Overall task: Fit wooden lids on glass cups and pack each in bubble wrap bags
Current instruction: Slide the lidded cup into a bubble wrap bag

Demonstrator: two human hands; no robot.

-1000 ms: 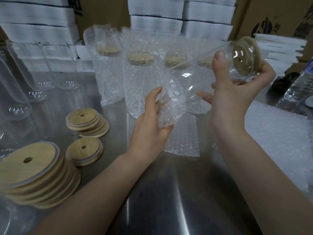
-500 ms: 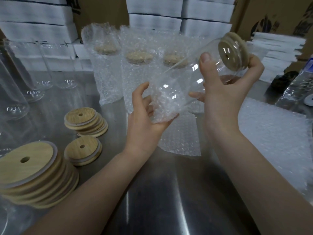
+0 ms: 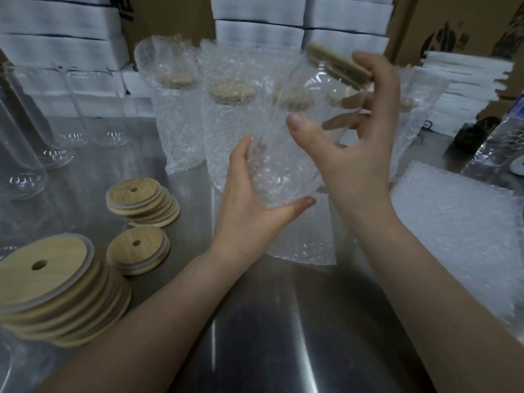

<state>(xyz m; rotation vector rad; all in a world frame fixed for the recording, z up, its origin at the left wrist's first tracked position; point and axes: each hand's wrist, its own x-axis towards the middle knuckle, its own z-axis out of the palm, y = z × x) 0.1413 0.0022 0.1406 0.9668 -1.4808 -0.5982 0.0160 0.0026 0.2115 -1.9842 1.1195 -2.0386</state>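
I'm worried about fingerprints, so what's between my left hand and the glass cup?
The bubble wrap bag: in the head view, the left hand grips the lower end of the glass cup through it, not bare glass.

Dim, cool indoor light, seemingly from above. The steel table (image 3: 175, 154) throws pale glare streaks toward 6 o'clock, with a dark shadow patch between the forearms. Small highlights glint on the bases of the cups (image 3: 25, 177) at 9 o'clock. Motion blur smears the lid (image 3: 337, 65) and the right hand (image 3: 357, 154) at 1 o'clock. The held cup (image 3: 306, 109) shows only as faint reflections, and the bag (image 3: 278, 177) in the left hand (image 3: 249, 219) is soft. Wide-angle bend stretches the lid stack (image 3: 56, 285) at 8 o'clock and bows the foam stacks (image 3: 56, 49) at 11.
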